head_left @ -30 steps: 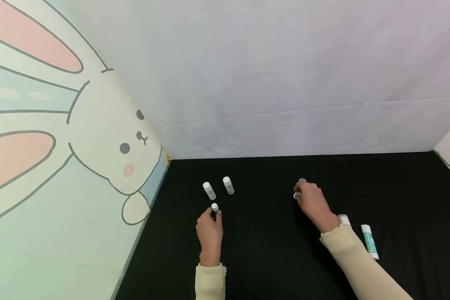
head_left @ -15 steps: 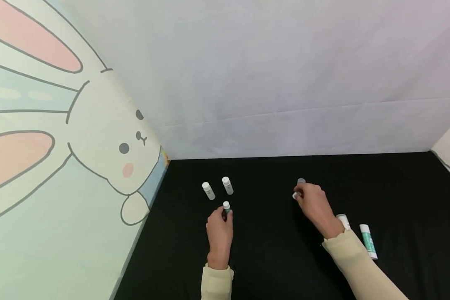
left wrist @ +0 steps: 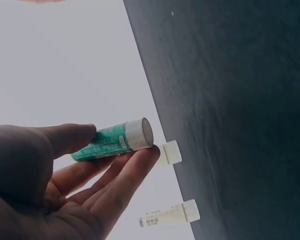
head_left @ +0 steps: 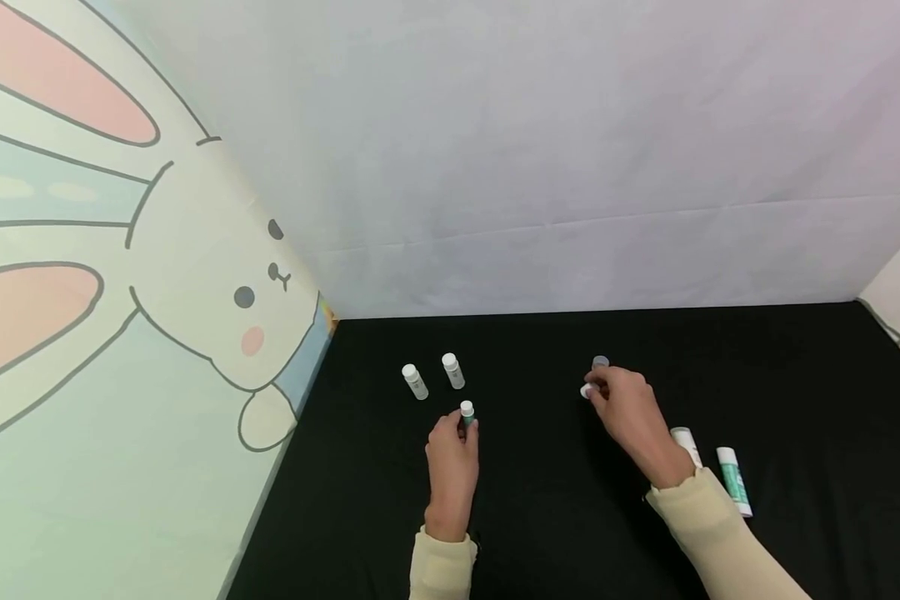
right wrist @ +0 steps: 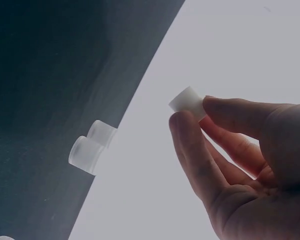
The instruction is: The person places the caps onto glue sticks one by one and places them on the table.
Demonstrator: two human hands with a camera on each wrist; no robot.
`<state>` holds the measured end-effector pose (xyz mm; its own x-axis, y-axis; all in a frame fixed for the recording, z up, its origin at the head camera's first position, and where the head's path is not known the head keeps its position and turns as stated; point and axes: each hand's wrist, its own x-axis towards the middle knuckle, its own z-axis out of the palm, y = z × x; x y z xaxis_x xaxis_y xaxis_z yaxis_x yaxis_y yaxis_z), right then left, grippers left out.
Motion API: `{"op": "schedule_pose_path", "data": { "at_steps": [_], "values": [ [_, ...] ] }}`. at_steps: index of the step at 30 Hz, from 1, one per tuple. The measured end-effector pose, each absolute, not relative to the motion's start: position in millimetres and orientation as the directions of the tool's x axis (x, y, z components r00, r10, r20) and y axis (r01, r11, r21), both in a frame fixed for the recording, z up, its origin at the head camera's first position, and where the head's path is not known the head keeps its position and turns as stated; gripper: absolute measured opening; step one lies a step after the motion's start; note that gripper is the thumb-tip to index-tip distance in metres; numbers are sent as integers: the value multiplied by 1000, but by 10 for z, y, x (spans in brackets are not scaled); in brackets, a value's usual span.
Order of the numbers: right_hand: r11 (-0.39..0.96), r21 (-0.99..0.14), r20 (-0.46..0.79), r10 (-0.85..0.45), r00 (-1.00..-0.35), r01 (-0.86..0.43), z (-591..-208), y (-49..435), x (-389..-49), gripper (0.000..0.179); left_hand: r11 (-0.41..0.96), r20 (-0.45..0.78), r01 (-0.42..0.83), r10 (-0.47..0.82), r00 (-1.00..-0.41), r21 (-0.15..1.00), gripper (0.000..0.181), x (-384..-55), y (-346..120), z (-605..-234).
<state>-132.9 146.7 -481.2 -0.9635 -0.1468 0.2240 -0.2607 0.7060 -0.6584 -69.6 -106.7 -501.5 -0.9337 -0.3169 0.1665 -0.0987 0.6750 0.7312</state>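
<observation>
My left hand (head_left: 452, 471) pinches a green-labelled glue stick (left wrist: 107, 141) between thumb and fingers; its white end (head_left: 467, 407) points up in the head view. Just beyond that hand, two clear-bodied glue sticks with white tops, one on the left (head_left: 416, 382) and one on the right (head_left: 453, 372), stand on the black table. My right hand (head_left: 630, 417) holds a small white cap (right wrist: 187, 101) at its fingertips. Behind the right hand stand translucent caps (right wrist: 85, 154), two of them side by side in the right wrist view and partly hidden in the head view.
A green-and-white glue stick (head_left: 734, 482) lies to the right of my right forearm. Another white tube (head_left: 686, 444) is partly covered by that wrist. The black table (head_left: 540, 500) meets a pale curtain wall (head_left: 570, 167) at the back, and a rabbit-print wall (head_left: 195, 292) runs along the left.
My left hand has moved to the right and slightly up in the head view, carrying the glue stick. The right hand, with the white cap, stays almost in place.
</observation>
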Motion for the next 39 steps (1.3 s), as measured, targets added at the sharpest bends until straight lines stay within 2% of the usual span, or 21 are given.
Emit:
{"op": "schedule_pose_path", "data": {
  "at_steps": [10,13,18,30,39],
  "values": [
    [682,-675,259,-142,-956,-284,-4719,1444,-1234,15,664,173,-48,-264,-949,746,2,-670,-916,-5000],
    [675,-682,255,-141,-957,-281,-4683,1435,-1204,15,657,161,-39,-242,-957,753,8,-666,-864,-4991],
    [667,-691,249,-143,-958,-279,-4629,1424,-1164,15,671,163,-29,-221,-962,741,2,-655,-786,-4980],
    [665,-687,260,-153,-953,-294,-4566,1401,-1097,16,679,140,-23,-184,-973,734,17,-633,-650,-4969],
    [645,-703,261,-160,-952,-300,-4519,1373,-1036,17,698,157,2,-158,-975,716,16,-625,-564,-5007]
  ]
}}
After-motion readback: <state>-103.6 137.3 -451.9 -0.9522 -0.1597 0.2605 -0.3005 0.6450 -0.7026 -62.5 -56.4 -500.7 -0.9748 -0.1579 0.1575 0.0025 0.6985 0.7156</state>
